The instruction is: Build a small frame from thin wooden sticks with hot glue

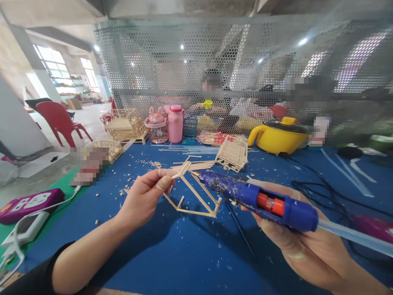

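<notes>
"What is the left hand (146, 196) doing?"

"Its thumb and fingers pinch one corner of a pale, angular wooden-stick frame (197, 194), which spreads rightward from the fingertips."

"And the right hand (302, 248)?"

"Its fingers grasp a blue, cylindrical plastic glue gun (230, 186), the metal nozzle (194, 173) pointing toward the left fingertips. Whether nozzle and frame touch, I can't tell."

"Beyond the left fingers?"

"Loose, thin, pale wooden sticks (201, 165) on the blue tabletop (184, 262)."

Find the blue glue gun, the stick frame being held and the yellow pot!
Blue glue gun (237, 189): head view, on its blue body.
Held stick frame (198, 196): head view, on a long slanting stick.
Yellow pot (280, 140): head view, on its front wall.
</notes>
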Tool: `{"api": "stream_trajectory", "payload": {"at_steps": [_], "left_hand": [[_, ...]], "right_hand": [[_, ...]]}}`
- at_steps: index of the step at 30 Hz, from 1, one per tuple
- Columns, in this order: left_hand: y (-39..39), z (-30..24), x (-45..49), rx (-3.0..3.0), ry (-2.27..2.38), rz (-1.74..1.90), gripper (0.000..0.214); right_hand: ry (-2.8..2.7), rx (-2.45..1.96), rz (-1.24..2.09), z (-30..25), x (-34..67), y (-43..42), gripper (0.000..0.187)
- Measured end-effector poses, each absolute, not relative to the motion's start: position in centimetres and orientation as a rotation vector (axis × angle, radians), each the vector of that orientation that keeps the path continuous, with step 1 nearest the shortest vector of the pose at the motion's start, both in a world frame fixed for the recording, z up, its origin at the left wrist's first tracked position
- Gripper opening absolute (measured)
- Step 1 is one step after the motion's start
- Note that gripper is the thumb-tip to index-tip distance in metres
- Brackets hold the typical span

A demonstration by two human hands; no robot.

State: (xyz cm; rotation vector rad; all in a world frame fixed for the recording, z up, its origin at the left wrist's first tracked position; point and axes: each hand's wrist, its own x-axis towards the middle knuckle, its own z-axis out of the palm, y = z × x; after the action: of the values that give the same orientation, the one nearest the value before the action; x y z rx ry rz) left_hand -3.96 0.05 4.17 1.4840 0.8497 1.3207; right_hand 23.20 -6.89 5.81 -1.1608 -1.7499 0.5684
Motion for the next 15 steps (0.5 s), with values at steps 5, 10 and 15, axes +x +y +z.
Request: {"api": "stream_trajectory", "payload": {"at_steps": [5, 10, 15], "left_hand": [[-0.05, 4.17, -3.93, 1.458, 0.841, 1.321, 0.025], [-0.07, 4.1, -3.85, 1.434, 0.825, 1.307, 0.024], [-0.1, 4.18, -3.82, 1.423, 0.839, 1.304, 0.025]], "right_hand": [[-1.802, -1.095, 0.302, 6.05, 22.21, -6.85, 0.037], [-1.811, -1.074, 0.335, 5.84, 22.48, -6.9, 0.04], [-1.768, -1.05, 0.375, 5.6, 22.92, -6.8, 0.042]]}}
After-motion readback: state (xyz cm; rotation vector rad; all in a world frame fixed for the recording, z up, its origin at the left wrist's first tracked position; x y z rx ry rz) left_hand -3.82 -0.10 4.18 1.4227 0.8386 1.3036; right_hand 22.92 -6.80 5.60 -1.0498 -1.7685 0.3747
